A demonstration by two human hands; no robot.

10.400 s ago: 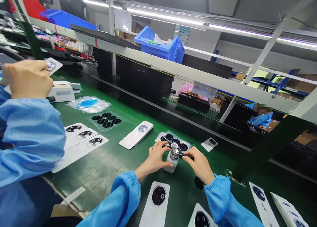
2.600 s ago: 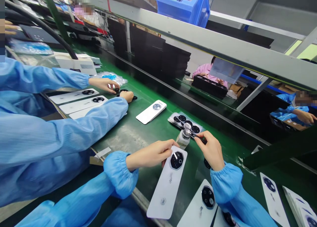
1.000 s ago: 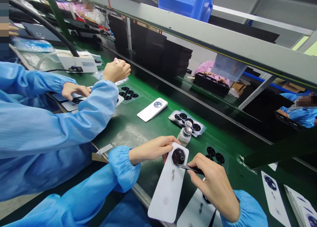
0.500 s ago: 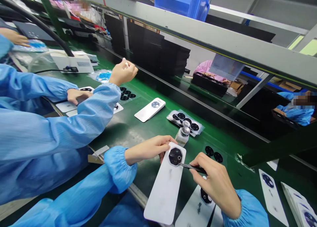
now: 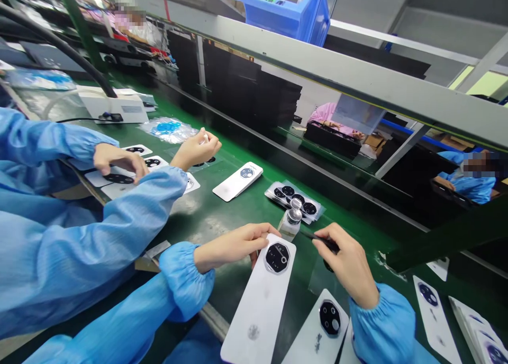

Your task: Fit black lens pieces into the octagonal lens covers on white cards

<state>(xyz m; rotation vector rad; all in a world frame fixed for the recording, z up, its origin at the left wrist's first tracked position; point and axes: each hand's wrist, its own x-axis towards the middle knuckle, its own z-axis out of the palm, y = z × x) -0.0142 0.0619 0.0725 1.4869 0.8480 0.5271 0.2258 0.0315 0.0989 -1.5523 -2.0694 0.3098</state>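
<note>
Both hands are busy in the view I have through the head camera. On the left hand [image 5: 236,242], thumb and fingers pinch together on the upper left edge of a white panel [image 5: 257,300], which sits low in the middle of my view — its dark lens plate uppermost, its long body running down toward me. The right hand [image 5: 345,255] has its fingers curled closed around a pair of dark tweezers [image 5: 325,242], held off to the right of the panel. Their tip points left, near a small bottle [image 5: 289,227]; I can't tell whether it touches. That bottle stands upright on the green worktop [image 5: 198,218], just beyond the panel's top end, with a round metal top.

Behind the bottle I see black discs [image 5: 309,209] in clear film, and farther left a white phone back [image 5: 238,181]. Lower right lies a second panel [image 5: 307,337], partly cut off; a stack of panels [image 5: 474,329] is at the far right.

At my left, a co-worker's hand [image 5: 119,162] is over more panels — the co-worker's other hand [image 5: 196,148] is raised, fingertips together.
</note>
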